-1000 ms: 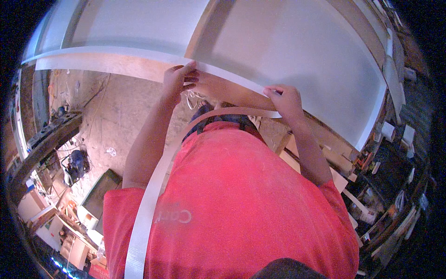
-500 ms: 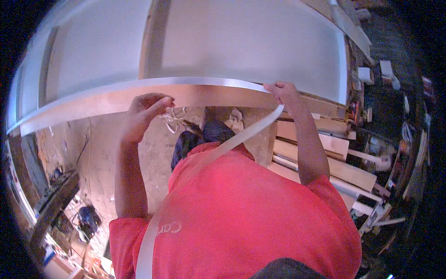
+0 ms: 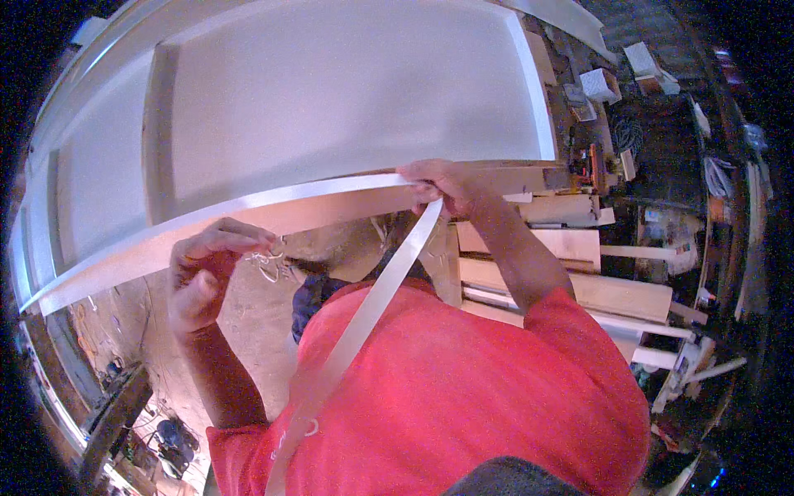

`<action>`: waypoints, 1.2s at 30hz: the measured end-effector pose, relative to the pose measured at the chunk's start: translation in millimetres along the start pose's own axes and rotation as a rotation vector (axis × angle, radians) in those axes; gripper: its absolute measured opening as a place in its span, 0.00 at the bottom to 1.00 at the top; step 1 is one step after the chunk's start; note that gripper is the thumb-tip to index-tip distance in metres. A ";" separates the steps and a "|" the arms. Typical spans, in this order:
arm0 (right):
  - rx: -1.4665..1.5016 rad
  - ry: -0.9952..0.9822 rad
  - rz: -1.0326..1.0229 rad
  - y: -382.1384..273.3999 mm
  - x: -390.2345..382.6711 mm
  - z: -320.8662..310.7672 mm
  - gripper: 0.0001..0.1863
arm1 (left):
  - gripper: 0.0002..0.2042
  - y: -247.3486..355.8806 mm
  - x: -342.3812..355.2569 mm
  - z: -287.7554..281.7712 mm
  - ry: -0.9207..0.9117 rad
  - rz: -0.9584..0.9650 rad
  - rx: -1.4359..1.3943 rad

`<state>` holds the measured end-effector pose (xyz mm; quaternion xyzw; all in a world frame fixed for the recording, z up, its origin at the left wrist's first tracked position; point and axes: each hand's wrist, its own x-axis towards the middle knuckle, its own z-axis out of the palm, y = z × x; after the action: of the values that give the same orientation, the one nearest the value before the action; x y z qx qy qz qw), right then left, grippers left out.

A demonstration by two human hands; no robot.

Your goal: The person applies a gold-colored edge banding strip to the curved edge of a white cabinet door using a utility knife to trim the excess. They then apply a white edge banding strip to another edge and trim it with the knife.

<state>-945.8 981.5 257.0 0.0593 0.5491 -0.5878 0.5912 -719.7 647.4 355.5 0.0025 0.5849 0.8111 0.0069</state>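
Observation:
A long white strip (image 3: 357,331), thin and flexible like edge banding, slants up across my red shirt to my right hand (image 3: 447,188). That hand pinches it against the near edge of a large pale panel (image 3: 347,99). From there leftward, a white band (image 3: 273,197) runs along the panel's upper near edge, above a bare wood side (image 3: 306,213). My left hand (image 3: 217,269) hovers just below that side, thumb apart from the fingers, with nothing seen in it. Pale thin curls (image 3: 266,269) show by its fingertips; whether they touch the hand I cannot tell.
Raised dividers (image 3: 155,132) cross the panel. Wood boards (image 3: 612,293) are stacked at the right, with small boxes (image 3: 600,85) farther back. A dark beam (image 3: 116,417) and a dark blue object (image 3: 175,436) are at the lower left, on or near the dusty floor (image 3: 240,331).
My right hand has moved left along the panel edge, still pinching the strip. My left hand has shifted left and lower, its thumb spreading from its fingers. The view has turned somewhat.

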 end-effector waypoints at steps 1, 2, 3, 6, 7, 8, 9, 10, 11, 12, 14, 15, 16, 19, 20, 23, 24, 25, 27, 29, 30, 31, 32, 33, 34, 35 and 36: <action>-0.030 -0.027 0.032 -3.0 -3.4 -14.3 0.11 | 0.19 -5.6 14.0 14.5 0.080 0.002 0.049; -0.033 -0.097 0.038 -4.6 -5.5 -23.5 0.11 | 0.17 -12.3 26.9 27.4 0.137 -0.056 0.138; -0.027 -0.132 0.049 -7.7 -6.9 -35.3 0.11 | 0.16 -23.5 44.4 43.3 0.210 -0.097 0.227; 0.027 -0.272 0.058 -9.6 -14.7 -57.6 0.11 | 0.11 -32.3 79.6 81.8 0.272 -0.231 0.423; 0.030 -0.263 0.083 -9.1 -19.3 -63.9 0.11 | 0.11 -32.3 91.1 96.7 0.263 -0.259 0.427; 0.041 -0.285 0.096 -10.4 -22.1 -69.6 0.12 | 0.12 -31.2 101.7 110.8 0.284 -0.341 0.462; 0.082 -0.234 0.142 -12.8 -23.8 -74.3 0.12 | 0.22 -20.4 103.7 122.3 0.157 -0.291 0.461; 0.112 -0.221 0.159 -17.7 -23.5 -80.6 0.12 | 0.22 -14.4 99.9 143.6 0.068 -0.171 0.267; 0.139 -0.210 0.186 -24.5 -21.5 -84.9 0.12 | 0.22 -6.5 97.5 159.6 -0.009 -0.056 0.077; 0.151 -0.149 0.230 -28.9 -19.6 -86.1 0.12 | 0.22 1.6 96.1 170.3 -0.124 0.033 -0.035; 0.212 -0.163 0.189 -37.9 -21.4 -89.3 0.12 | 0.21 20.8 93.8 185.8 -0.444 0.183 -0.136; 0.266 -0.171 0.193 -43.0 -22.2 -90.2 0.12 | 0.20 28.1 93.8 190.3 -0.594 0.224 -0.146; 0.314 -0.183 0.188 -48.0 -24.3 -90.8 0.12 | 0.20 33.6 96.6 191.2 -0.722 0.257 -0.116; 0.355 -0.173 0.141 -55.9 -35.2 -87.2 0.13 | 0.18 48.8 92.2 192.7 -1.042 0.344 0.033; 0.370 -0.156 0.133 -56.3 -39.8 -83.4 0.14 | 0.18 52.5 88.1 190.8 -1.112 0.369 0.080; 0.394 -0.090 0.113 -53.3 -50.0 -67.8 0.14 | 0.17 56.3 73.2 173.7 -1.213 0.452 0.133; 0.392 -0.052 0.101 -51.1 -53.2 -63.5 0.14 | 0.16 55.5 68.9 163.4 -1.207 0.482 0.104; 0.393 -0.026 0.086 -48.8 -56.1 -58.8 0.14 | 0.16 53.5 63.2 153.6 -1.174 0.541 0.004; 0.431 -0.056 0.056 -43.4 -59.4 -49.9 0.13 | 0.14 48.3 50.6 136.4 -1.106 0.659 -0.192; 0.466 -0.072 0.017 -37.8 -64.1 -43.8 0.12 | 0.09 40.5 33.3 130.9 -0.862 0.722 -0.417; 0.480 -0.070 -0.002 -34.8 -67.8 -41.6 0.12 | 0.10 35.1 24.1 132.6 -0.730 0.759 -0.508; 0.490 -0.062 -0.008 -32.7 -72.7 -40.1 0.11 | 0.13 30.2 16.8 134.5 -0.591 0.796 -0.586; 0.463 -0.063 -0.025 -32.0 -76.9 -38.8 0.11 | 0.14 22.7 10.1 136.6 -0.447 0.844 -0.640; 0.437 -0.055 -0.030 -32.5 -84.3 -40.8 0.10 | 0.16 15.7 4.2 139.4 -0.302 0.888 -0.691; 0.412 -0.046 -0.036 -33.3 -91.6 -42.2 0.10 | 0.15 10.0 -4.0 141.0 -0.172 0.883 -0.665; 0.385 -0.138 -0.059 -34.6 -99.2 -45.1 0.11 | 0.14 1.8 -14.4 145.2 -0.046 0.876 -0.641; 0.336 -0.090 -0.032 -36.1 -104.4 -47.8 0.12 | 0.14 -7.2 -25.2 148.6 0.078 0.867 -0.619</action>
<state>-970.3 1070.5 334.2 0.1222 0.4168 -0.6829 0.5873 -692.6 790.3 395.7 0.2118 0.2635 0.8736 -0.3500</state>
